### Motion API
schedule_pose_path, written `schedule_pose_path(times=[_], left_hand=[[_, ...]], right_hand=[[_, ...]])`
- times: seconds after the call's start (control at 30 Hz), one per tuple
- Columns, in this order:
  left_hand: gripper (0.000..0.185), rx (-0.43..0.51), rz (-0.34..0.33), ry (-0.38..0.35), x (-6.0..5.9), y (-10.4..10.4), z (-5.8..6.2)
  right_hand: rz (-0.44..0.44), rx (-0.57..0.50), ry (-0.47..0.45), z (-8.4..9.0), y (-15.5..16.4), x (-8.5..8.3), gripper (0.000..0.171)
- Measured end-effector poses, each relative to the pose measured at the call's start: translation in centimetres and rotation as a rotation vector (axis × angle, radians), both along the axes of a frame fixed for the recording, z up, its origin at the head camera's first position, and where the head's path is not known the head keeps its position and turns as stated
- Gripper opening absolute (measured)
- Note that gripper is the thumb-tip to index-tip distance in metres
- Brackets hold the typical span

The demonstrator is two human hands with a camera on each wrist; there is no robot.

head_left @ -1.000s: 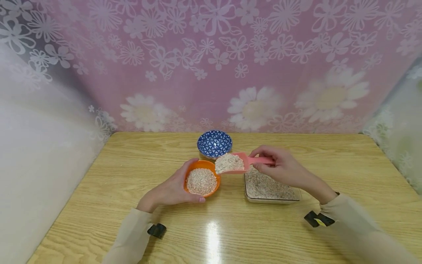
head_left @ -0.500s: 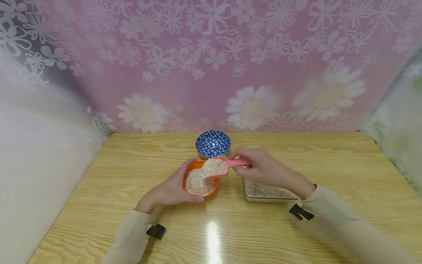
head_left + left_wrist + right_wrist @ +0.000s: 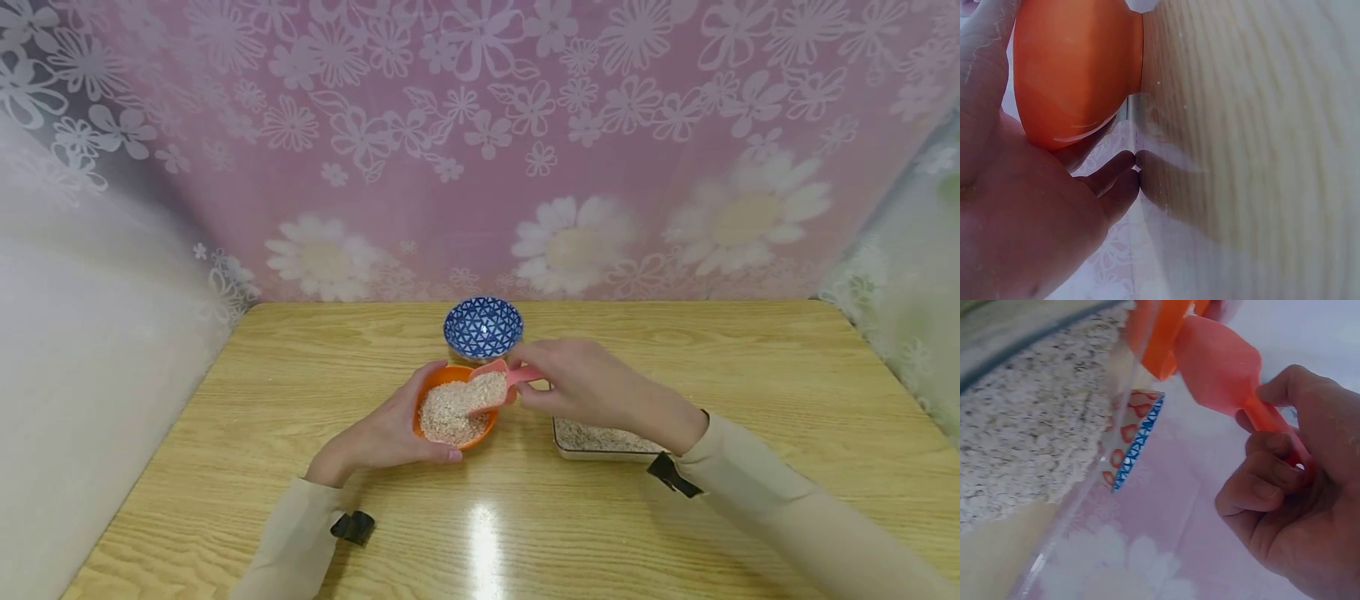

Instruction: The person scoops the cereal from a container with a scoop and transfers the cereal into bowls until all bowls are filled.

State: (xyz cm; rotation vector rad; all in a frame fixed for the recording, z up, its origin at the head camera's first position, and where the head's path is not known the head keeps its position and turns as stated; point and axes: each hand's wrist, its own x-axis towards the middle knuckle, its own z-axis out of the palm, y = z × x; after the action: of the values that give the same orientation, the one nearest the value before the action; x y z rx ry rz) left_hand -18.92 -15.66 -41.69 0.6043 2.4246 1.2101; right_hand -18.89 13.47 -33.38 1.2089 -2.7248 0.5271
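My left hand [image 3: 390, 435]: fingers curled round the orange bowl [image 3: 442, 385] of oats, mid-desk [image 3: 225, 417]. Pink scoop [image 3: 491, 387]: tipped over that bowl's rim, loaded with oats. My right hand [image 3: 592, 385]: pinching the scoop's handle. Blue patterned bowl [image 3: 483, 326]: just behind. Glass dish [image 3: 600, 440]: under my right wrist.

Person, two arms in view. Both arms wear long beige sleeves of soft plain fabric, left sleeve [image 3: 296, 542] and right sleeve [image 3: 780, 517], ending at the wrists. Each wrist carries a small black clip-like mount: one on the left wrist [image 3: 353, 527], one on the right wrist [image 3: 672, 477]. Left hand [image 3: 390, 433] and right hand [image 3: 592, 385] bare, no rings or gloves.
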Motion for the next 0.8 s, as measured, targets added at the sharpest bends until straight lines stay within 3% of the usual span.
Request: schedule_pose_path(times=[0.17,0.53,0.8], left_hand=[[0.118,-0.016,0.008,-0.004,0.1,-0.1,0.0],[0.118,-0.002,0.002,-0.014,0.0,0.0,-0.1],[0.116,-0.003,-0.008,-0.007,0.0,0.0,0.0]], right_hand=[[-0.011,0.067,-0.033,0.3,-1.0,0.0,0.011],[0.016,0.058,-0.034,-0.3,-2.2,0.1,0.008],[-0.013,0.069,0.06,1.0,-2.2,0.3,0.015]])
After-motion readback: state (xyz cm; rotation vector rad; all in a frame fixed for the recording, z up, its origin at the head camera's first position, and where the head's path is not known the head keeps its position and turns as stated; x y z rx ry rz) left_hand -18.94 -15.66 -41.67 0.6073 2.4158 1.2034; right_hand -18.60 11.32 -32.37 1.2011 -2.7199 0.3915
